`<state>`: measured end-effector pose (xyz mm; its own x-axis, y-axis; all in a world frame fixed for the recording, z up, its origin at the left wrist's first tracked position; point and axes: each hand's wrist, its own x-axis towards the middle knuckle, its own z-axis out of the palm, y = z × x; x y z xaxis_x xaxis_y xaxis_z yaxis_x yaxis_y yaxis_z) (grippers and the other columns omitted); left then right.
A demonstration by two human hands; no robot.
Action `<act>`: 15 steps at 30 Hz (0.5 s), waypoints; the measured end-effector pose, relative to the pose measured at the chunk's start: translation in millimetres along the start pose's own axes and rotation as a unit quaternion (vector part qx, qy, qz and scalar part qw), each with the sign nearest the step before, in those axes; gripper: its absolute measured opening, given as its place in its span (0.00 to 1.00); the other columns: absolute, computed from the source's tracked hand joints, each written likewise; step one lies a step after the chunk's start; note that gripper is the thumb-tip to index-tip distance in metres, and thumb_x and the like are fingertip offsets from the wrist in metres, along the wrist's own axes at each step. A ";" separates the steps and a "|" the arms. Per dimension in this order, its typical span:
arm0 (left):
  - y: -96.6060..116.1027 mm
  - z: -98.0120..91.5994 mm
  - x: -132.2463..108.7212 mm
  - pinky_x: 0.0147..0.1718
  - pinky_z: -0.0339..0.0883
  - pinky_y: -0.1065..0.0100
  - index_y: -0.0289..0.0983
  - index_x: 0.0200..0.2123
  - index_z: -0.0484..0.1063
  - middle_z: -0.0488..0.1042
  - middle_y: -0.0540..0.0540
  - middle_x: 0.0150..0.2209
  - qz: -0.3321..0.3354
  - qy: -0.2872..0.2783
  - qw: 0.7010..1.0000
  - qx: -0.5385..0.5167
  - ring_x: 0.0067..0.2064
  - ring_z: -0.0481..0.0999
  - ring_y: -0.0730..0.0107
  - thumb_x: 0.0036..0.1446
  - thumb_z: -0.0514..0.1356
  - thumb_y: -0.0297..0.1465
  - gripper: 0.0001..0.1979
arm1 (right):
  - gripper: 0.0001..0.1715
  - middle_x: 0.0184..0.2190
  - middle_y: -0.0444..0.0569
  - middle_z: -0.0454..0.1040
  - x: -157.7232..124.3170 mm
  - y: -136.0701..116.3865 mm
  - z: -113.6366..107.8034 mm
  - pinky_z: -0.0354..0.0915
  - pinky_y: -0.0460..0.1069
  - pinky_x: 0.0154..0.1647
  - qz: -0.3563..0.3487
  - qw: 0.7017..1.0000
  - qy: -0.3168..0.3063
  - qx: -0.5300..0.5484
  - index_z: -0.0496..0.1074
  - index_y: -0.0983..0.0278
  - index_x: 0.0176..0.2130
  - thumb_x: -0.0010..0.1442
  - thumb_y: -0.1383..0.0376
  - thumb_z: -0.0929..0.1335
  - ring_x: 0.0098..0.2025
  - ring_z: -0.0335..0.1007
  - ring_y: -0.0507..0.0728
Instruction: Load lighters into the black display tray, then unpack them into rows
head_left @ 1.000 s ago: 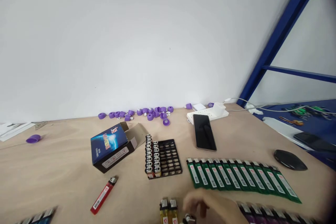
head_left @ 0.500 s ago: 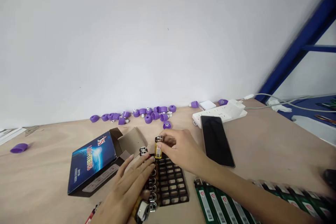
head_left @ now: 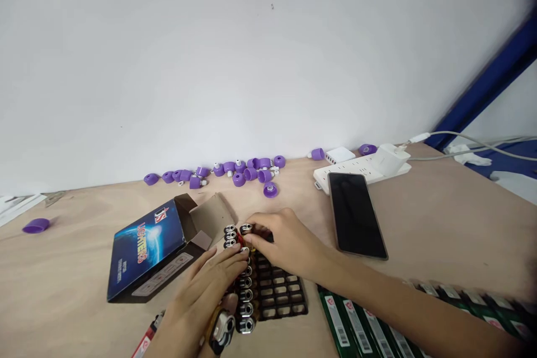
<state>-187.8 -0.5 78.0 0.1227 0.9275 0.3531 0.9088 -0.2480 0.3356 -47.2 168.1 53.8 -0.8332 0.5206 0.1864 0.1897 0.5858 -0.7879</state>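
Right hand [head_left: 282,241] with pinch on upright lighter [head_left: 246,228], far edge of black tray [head_left: 282,302]; left hand [head_left: 205,288] around yellow lighter [head_left: 222,329]

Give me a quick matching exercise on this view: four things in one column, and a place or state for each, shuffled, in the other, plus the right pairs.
1. Dark-screened phone
2. Blue box
3. Right hand
4. Green lighters

A. Holding a lighter at the far end of the black tray
B. Lying in a row at the picture's lower right
C. Next to the white power strip
D. On its side with its end flap out

Right pairs: 1-C, 2-D, 3-A, 4-B
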 end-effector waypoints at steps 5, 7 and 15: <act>-1.0 2.4 -0.3 0.61 0.68 0.57 0.48 0.65 0.60 0.72 0.49 0.61 -0.005 0.003 1.000 -0.005 0.62 0.71 0.58 0.63 0.51 0.22 0.29 | 0.08 0.34 0.48 0.81 0.0 1.5 3.1 0.66 0.46 0.35 -0.018 0.999 -0.015 -0.031 0.78 0.65 0.39 0.66 0.69 0.67 0.33 0.75 0.53; -1.5 1.9 -0.9 0.61 0.67 0.56 0.47 0.65 0.61 0.72 0.48 0.61 -0.004 0.001 1.000 -0.004 0.62 0.71 0.58 0.63 0.51 0.23 0.28 | 0.08 0.34 0.49 0.81 -0.4 2.6 3.9 0.66 0.47 0.37 -0.028 0.998 -0.019 -0.052 0.77 0.66 0.39 0.67 0.69 0.67 0.34 0.75 0.54; -1.0 -1.4 2.2 0.58 0.71 0.59 0.47 0.63 0.63 0.74 0.48 0.59 -0.021 -0.005 0.999 -0.023 0.60 0.74 0.59 0.65 0.51 0.25 0.25 | 0.11 0.34 0.51 0.79 -5.1 2.2 2.4 0.66 0.49 0.34 -0.096 0.984 -0.064 -0.139 0.73 0.67 0.46 0.69 0.70 0.62 0.33 0.74 0.57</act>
<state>-189.0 1.4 79.6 0.0894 0.9402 0.3286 0.8936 -0.2215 0.3905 -43.8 165.3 49.7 -0.9226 0.3122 0.2267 0.1429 0.8223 -0.5508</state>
